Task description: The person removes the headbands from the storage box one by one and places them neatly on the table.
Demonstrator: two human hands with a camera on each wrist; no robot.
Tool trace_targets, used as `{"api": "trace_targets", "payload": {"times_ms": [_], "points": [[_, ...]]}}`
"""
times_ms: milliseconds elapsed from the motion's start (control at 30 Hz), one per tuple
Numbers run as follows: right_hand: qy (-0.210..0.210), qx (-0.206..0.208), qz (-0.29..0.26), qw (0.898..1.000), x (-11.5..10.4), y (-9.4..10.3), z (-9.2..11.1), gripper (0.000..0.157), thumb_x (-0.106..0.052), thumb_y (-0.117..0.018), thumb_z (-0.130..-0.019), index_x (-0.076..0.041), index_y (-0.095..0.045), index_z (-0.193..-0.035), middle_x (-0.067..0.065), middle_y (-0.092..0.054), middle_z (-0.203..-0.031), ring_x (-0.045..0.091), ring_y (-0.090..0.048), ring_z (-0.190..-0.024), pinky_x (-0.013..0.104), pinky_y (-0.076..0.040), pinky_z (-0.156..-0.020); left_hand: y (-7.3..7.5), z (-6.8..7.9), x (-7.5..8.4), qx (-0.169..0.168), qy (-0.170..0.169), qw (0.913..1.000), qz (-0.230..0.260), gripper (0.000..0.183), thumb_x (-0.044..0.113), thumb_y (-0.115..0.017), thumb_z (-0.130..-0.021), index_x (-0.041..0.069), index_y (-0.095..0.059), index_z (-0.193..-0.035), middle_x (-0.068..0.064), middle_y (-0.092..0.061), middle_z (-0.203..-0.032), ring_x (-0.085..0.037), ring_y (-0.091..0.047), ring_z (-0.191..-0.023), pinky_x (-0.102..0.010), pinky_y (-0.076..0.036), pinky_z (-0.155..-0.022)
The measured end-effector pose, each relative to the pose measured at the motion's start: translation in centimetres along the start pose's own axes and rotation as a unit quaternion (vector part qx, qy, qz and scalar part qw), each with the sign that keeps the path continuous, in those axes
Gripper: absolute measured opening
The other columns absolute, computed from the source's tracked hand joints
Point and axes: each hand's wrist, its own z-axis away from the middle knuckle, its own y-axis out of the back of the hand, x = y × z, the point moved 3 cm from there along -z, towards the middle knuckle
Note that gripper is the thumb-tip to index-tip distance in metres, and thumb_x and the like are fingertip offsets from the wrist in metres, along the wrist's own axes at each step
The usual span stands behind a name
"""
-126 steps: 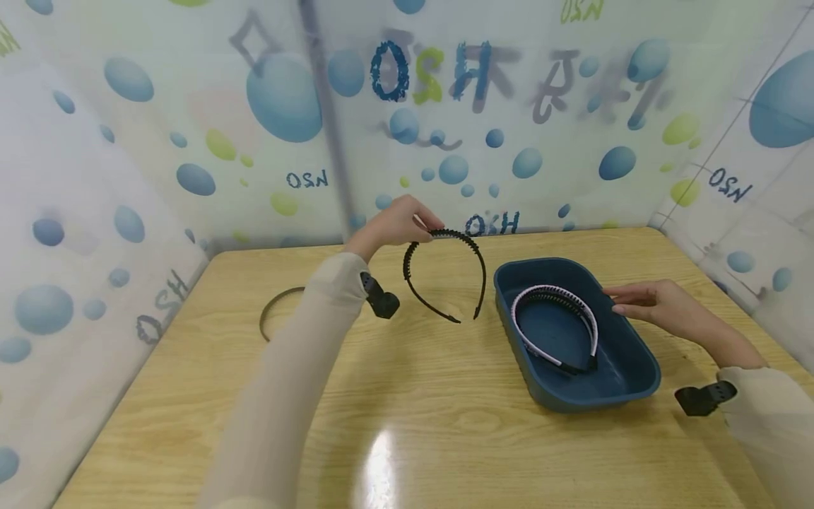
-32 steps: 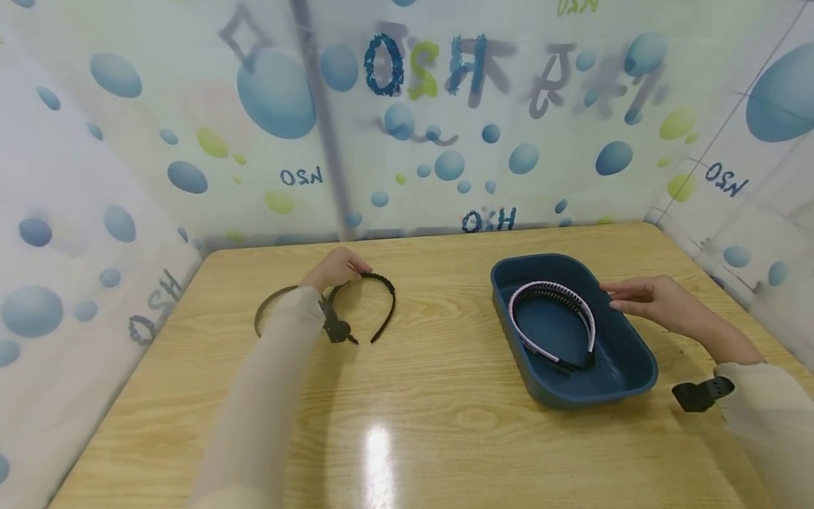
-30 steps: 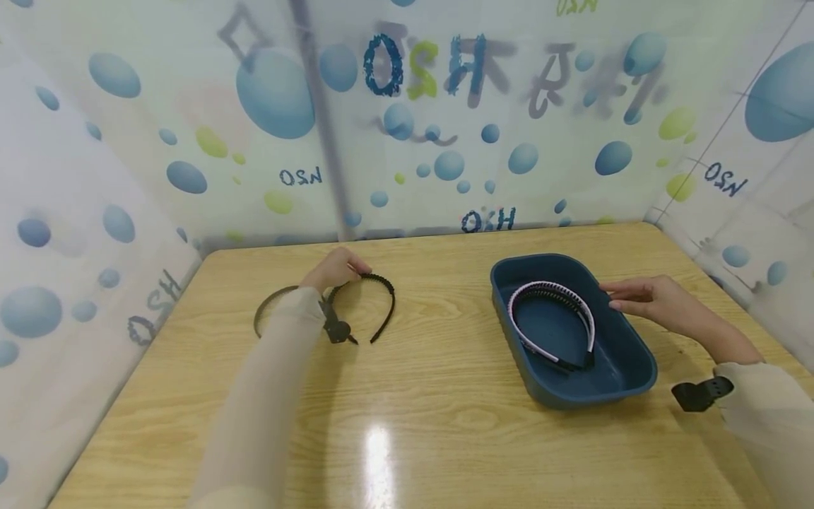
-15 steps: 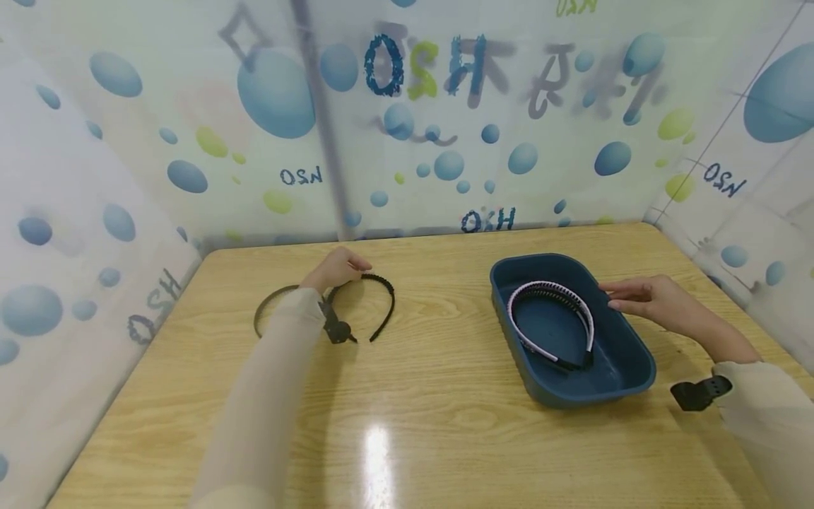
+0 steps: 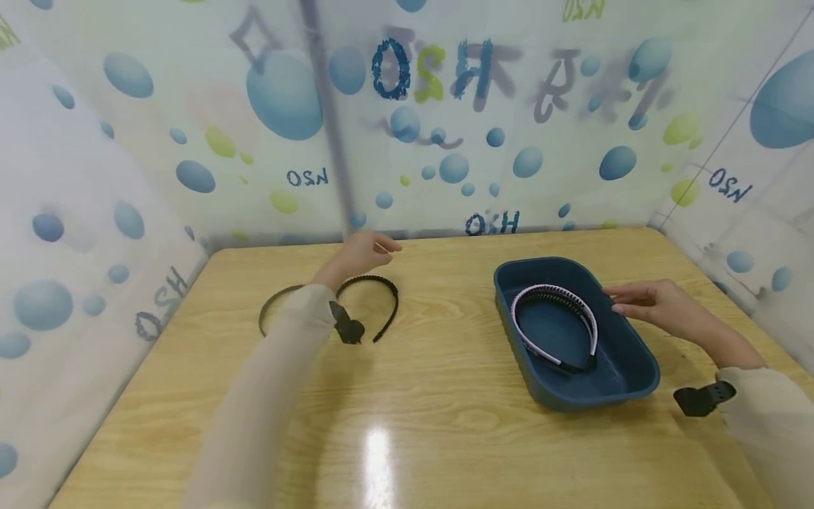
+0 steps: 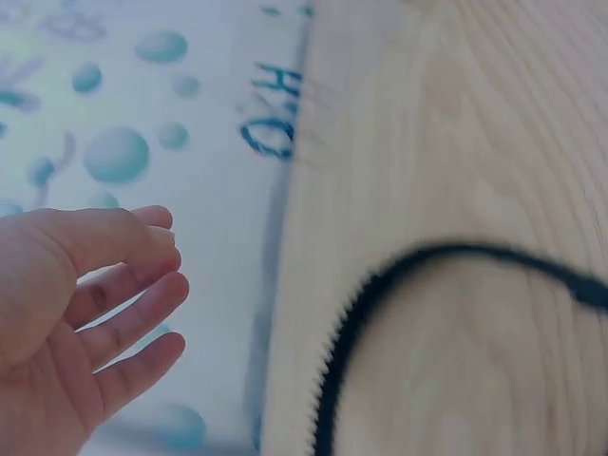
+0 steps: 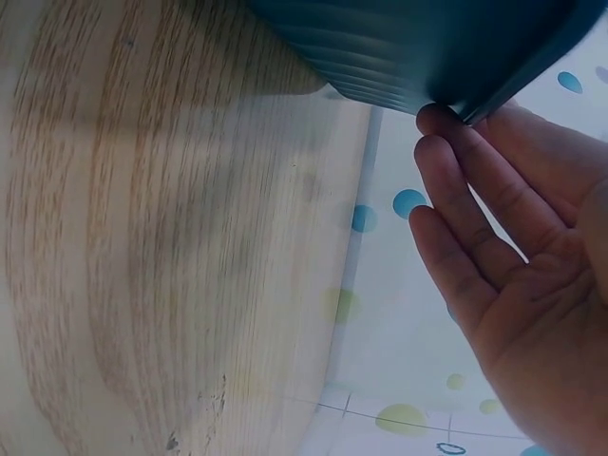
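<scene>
My left hand (image 5: 365,253) hovers empty behind the black headband (image 5: 393,305), near the table's back edge. In the left wrist view its fingers are loosely bent and apart from the toothed black headband (image 6: 347,332). That headband lies on the table, partly hidden by my wrist. A thin dark headband (image 5: 263,311) lies left of it, mostly behind my sleeve. My right hand (image 5: 664,307) holds the right rim of a blue plastic bin (image 5: 626,371), fingertips at its edge. Inside rest a white-and-lilac headband (image 5: 594,329) and a black toothed one (image 5: 569,302).
The wooden table (image 5: 445,438) runs back to a bubble-printed curtain (image 5: 394,162) that also closes off both sides. Black wrist cameras sit on both my wrists, over pale sleeves.
My left hand carried the black headband leftward and laid it on the table beside the thin one. It has since let go and lifted slightly back and right. My right hand stays at the bin.
</scene>
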Motion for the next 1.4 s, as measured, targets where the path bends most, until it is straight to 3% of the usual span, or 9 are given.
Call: {"api": "trace_targets", "payload": {"times_ms": [233,467,600,833,1067,1167,1400], "points": [[0.004,0.002,0.000,1.000,-0.1,-0.1,0.1,0.036,-0.009,-0.058,-0.090,0.009,-0.055,-0.121,0.026,-0.061,-0.105,-0.005,-0.058,-0.081,0.020,-0.050,-0.066,-0.7,-0.5,4.6,0.000,-0.082,0.9965,-0.018,0.027,0.008,-0.057,-0.090,0.004,-0.063,-0.116,-0.010,-0.061,-0.112,-0.022,-0.057,-0.097,-0.035,-0.048,-0.081],[0.004,0.003,0.001,1.000,0.1,-0.1,0.0,0.036,-0.008,-0.059,-0.090,0.009,-0.055,-0.121,0.027,-0.061,-0.106,-0.005,-0.058,-0.081,0.021,-0.051,-0.066,-2.2,-0.8,8.3,-0.016,-0.121,0.9926,-0.004,0.027,0.009,-0.056,-0.091,0.006,-0.063,-0.117,-0.006,-0.062,-0.110,-0.017,-0.058,-0.093,-0.029,-0.048,-0.079],[0.006,0.005,0.004,1.000,0.0,-0.1,0.1,0.036,-0.008,-0.059,-0.089,0.009,-0.055,-0.121,0.028,-0.061,-0.105,-0.005,-0.057,-0.081,0.020,-0.050,-0.065,-3.1,-1.3,9.9,-0.029,-0.131,0.9909,0.001,0.028,0.008,-0.056,-0.091,0.006,-0.062,-0.118,-0.007,-0.062,-0.111,-0.017,-0.059,-0.093,-0.027,-0.048,-0.079],[0.001,0.002,0.007,1.000,-0.1,-0.1,0.1,0.036,-0.007,-0.059,-0.089,0.010,-0.055,-0.121,0.029,-0.060,-0.106,-0.005,-0.058,-0.080,0.032,-0.054,-0.067,-5.2,-2.7,11.9,-0.053,-0.137,0.9891,0.016,0.028,0.008,-0.056,-0.091,0.005,-0.062,-0.118,-0.007,-0.062,-0.112,-0.015,-0.060,-0.093,-0.023,-0.048,-0.078],[0.003,0.001,0.005,1.000,0.0,0.0,0.2,0.036,-0.008,-0.059,-0.089,0.010,-0.054,-0.121,0.029,-0.060,-0.107,-0.006,-0.057,-0.081,0.028,-0.053,-0.067,-7.4,-4.3,13.4,-0.100,-0.136,0.9846,0.045,0.027,0.008,-0.057,-0.091,0.003,-0.062,-0.117,-0.006,-0.063,-0.109,-0.012,-0.059,-0.096,-0.019,-0.047,-0.080],[-0.001,0.000,0.007,1.000,0.0,0.0,0.3,0.037,-0.009,-0.058,-0.090,0.009,-0.054,-0.121,0.029,-0.060,-0.108,-0.005,-0.058,-0.082,0.031,-0.054,-0.068,-8.1,-5.0,14.2,-0.120,-0.140,0.9819,0.045,0.028,0.010,-0.057,-0.091,0.002,-0.061,-0.118,-0.008,-0.062,-0.112,-0.013,-0.057,-0.099,-0.018,-0.045,-0.082],[0.009,0.007,0.013,1.000,-0.1,0.0,0.0,0.036,-0.011,-0.059,-0.090,0.008,-0.056,-0.120,0.027,-0.061,-0.105,-0.004,-0.059,-0.080,0.025,-0.053,-0.065,-9.5,-6.8,15.8,-0.128,-0.137,0.9822,0.011,0.027,0.009,-0.057,-0.090,0.001,-0.062,-0.116,-0.010,-0.062,-0.114,-0.014,-0.058,-0.100,-0.017,-0.045,-0.081]]}}
